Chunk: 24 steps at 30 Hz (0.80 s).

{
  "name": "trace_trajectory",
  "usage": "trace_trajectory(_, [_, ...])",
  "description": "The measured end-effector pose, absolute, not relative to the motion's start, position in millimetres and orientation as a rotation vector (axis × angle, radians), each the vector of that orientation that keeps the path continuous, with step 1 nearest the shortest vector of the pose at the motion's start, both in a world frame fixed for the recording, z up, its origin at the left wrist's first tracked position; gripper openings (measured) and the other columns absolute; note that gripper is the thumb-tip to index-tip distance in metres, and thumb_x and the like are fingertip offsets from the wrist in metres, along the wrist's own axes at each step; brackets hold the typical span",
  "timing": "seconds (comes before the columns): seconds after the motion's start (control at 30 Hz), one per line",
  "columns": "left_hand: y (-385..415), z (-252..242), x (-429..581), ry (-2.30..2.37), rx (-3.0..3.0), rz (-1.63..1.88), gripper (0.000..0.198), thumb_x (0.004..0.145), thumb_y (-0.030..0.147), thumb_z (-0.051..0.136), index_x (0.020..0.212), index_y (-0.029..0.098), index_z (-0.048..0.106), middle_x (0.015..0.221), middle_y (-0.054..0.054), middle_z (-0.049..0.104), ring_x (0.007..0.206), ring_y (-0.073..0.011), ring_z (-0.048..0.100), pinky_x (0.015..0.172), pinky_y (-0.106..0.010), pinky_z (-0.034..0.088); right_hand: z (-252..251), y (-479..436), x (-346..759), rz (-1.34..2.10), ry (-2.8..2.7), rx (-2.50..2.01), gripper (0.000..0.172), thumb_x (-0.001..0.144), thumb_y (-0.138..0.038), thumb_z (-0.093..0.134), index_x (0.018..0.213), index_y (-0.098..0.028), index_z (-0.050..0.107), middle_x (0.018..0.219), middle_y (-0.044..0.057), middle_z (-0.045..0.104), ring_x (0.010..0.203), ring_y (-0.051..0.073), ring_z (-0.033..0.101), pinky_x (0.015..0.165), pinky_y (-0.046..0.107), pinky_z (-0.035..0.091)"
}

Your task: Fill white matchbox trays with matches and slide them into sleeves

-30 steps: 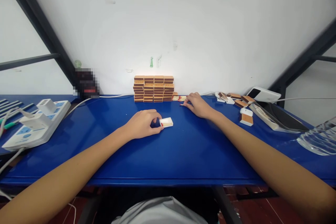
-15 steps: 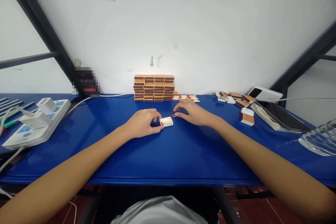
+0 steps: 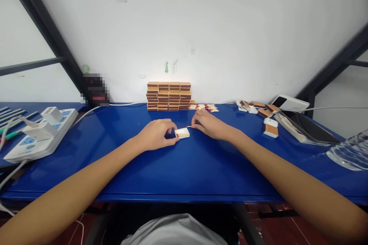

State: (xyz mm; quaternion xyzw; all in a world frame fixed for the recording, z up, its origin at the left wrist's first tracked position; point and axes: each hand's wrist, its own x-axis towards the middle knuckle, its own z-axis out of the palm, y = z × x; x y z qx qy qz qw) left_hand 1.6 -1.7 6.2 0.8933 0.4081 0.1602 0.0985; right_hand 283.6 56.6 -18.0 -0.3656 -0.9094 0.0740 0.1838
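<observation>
My left hand [image 3: 159, 134] grips the left end of a small white matchbox tray [image 3: 185, 131] lying on the blue table. A few red-tipped matches [image 3: 182, 135] lie in the tray. Just right of it, my right hand [image 3: 208, 123] pinches a single match [image 3: 189, 126], its red head pointing left at the tray's right edge. Behind the hands, matchboxes stand in a stack [image 3: 169, 96] against the wall, with a pile of loose matches [image 3: 205, 107] at its right.
Scattered matchboxes [image 3: 264, 113], a white earphone case [image 3: 270, 122], a white device [image 3: 291, 103] and a dark flat object [image 3: 310, 128] lie at the right. A white power strip [image 3: 43, 138] with cables sits at the left.
My right hand's fingers have closed on the match, which now shows more clearly between them. My left hand and the tray have stayed where they were.
</observation>
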Motion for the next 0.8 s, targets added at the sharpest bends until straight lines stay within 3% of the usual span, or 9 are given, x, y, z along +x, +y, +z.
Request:
trace_trajectory(0.27, [-2.6, 7.2, 1.8, 1.207, 2.643, 0.474, 0.023, 0.094, 0.04, 0.075, 0.104, 0.02, 0.078, 0.09, -0.002, 0.069, 0.077, -0.0177, 0.063, 0.065, -0.03, 0.042, -17.3, 57.5, 285.4, 0.314, -2.533, -1.047, 0.01, 0.103, -0.03, 0.063, 0.101, -0.021, 0.067, 0.11, 0.014, 0.069, 0.112, 0.032, 0.059, 0.097, 0.045, 0.049])
trace_trajectory(0.5, [-1.5, 6.3, 1.2, 1.211, 2.65, 0.471, 0.024, 0.094, 0.041, 0.075, 0.105, 0.02, 0.078, 0.09, -0.002, 0.068, 0.077, -0.0174, 0.063, 0.066, -0.03, 0.043, -18.8, 57.6, 282.1, 0.27, -2.555, -1.076, 0.017, 0.104, -0.027, 0.057, 0.092, -0.02, 0.065, 0.105, 0.015, 0.067, 0.108, 0.031, 0.059, 0.097, 0.046, 0.048])
trace_trajectory(0.8, [-1.4, 5.0, 1.4, 1.199, 2.65, 0.489, 0.022, 0.093, 0.038, 0.076, 0.105, 0.02, 0.078, 0.089, -0.001, 0.068, 0.076, -0.0173, 0.063, 0.066, -0.03, 0.042, -7.4, 19.9, 257.8, 0.289, -2.558, -0.906, 0.018, 0.11, -0.027, 0.052, 0.097, -0.021, 0.063, 0.106, 0.012, 0.066, 0.104, 0.028, 0.054, 0.093, 0.043, 0.048])
